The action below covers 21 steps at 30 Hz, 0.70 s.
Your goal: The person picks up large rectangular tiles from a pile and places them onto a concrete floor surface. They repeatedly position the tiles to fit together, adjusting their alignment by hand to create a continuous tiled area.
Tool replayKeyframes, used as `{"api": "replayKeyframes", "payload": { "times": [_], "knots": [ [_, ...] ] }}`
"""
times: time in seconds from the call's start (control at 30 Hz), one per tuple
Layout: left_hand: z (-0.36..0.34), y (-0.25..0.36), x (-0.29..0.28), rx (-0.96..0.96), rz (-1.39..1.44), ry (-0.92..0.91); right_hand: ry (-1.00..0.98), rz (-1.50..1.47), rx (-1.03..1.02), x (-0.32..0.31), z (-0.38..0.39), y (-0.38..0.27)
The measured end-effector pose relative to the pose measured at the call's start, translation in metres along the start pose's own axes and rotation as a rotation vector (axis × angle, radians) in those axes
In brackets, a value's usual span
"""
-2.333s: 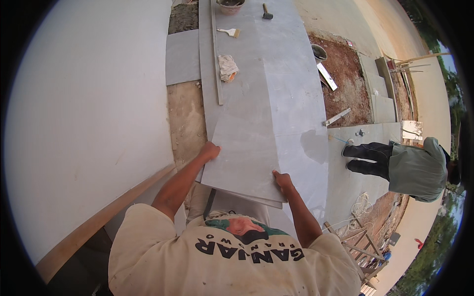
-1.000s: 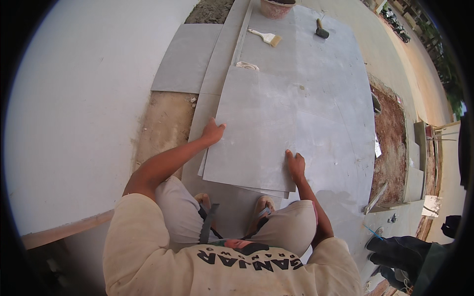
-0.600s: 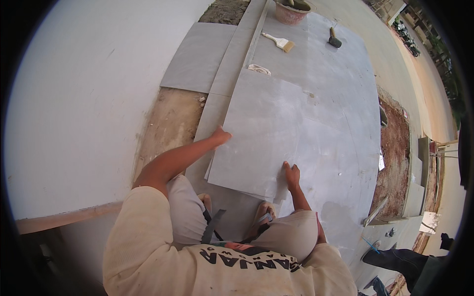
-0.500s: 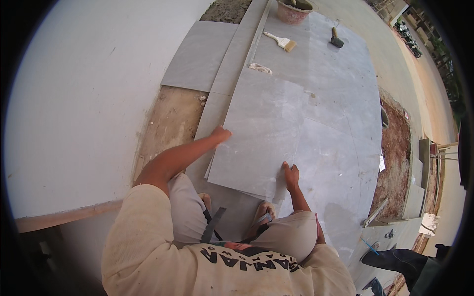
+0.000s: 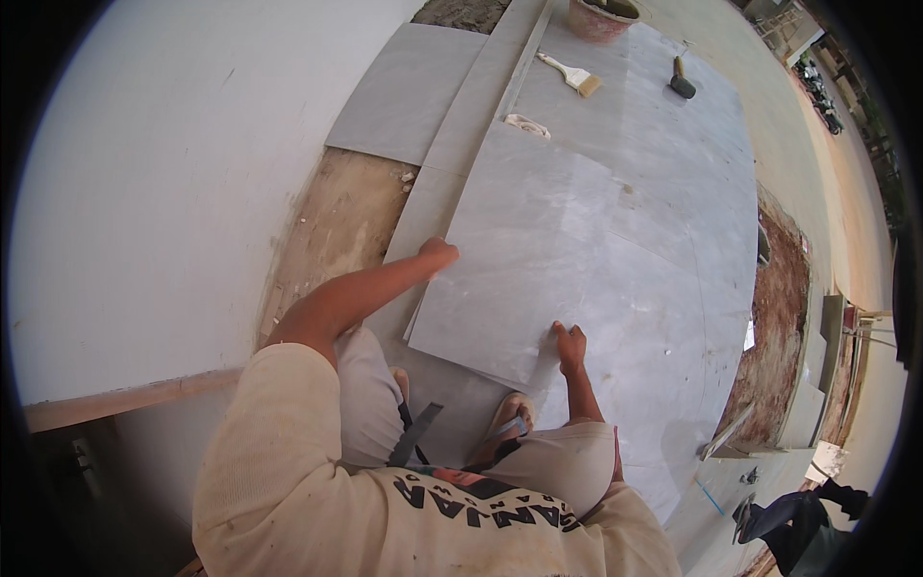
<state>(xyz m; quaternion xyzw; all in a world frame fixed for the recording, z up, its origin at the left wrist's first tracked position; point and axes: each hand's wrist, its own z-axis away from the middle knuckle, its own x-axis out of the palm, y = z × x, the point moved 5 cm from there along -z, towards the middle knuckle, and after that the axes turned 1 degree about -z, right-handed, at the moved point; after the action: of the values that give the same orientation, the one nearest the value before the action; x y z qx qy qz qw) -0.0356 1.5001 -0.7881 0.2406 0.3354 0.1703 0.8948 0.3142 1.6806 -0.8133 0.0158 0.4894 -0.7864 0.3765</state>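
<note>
A large grey floor tile (image 5: 505, 260) lies in front of me on top of other grey tiles, its near edge just beyond my feet. My left hand (image 5: 439, 256) is closed on the tile's left edge, the fingertips hidden. At the tile's right edge, near its closest corner, my right hand (image 5: 570, 346) is curled with the thumb toward the tile. Beneath the left edge another sheet's rim shows. Farther up the tiles is a small crumpled pale cloth (image 5: 528, 125).
A paintbrush (image 5: 572, 75), a rubber mallet (image 5: 681, 79) and a bucket (image 5: 603, 21) stand or lie at the far end. White wall (image 5: 173, 192) rises on the left, beside a bare dirt strip (image 5: 351, 207). Another person's leg (image 5: 779, 517) is at lower right.
My view has shifted slightly, so the far things sit more to the right. Both hands stay at the tile's edges. The other person's leg has moved farther right and away.
</note>
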Motion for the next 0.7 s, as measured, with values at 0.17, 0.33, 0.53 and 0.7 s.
{"api": "replayKeyframes", "payload": {
  "times": [0.17,0.33,0.53,0.7],
  "knots": [
    [0.005,0.015,-0.003,-0.048,-0.104,0.073,-0.011,0.135,0.054,-0.008,-0.009,0.005],
    [0.01,0.02,-0.011,-0.082,-0.148,0.113,0.016,0.028,-0.035,-0.004,-0.005,-0.003],
    [0.015,0.027,-0.011,-0.084,-0.195,0.094,0.068,0.073,-0.083,-0.008,-0.003,-0.006],
    [0.011,0.017,-0.014,-0.101,-0.193,0.101,0.063,0.096,-0.08,-0.002,0.001,-0.009]
  ]
}}
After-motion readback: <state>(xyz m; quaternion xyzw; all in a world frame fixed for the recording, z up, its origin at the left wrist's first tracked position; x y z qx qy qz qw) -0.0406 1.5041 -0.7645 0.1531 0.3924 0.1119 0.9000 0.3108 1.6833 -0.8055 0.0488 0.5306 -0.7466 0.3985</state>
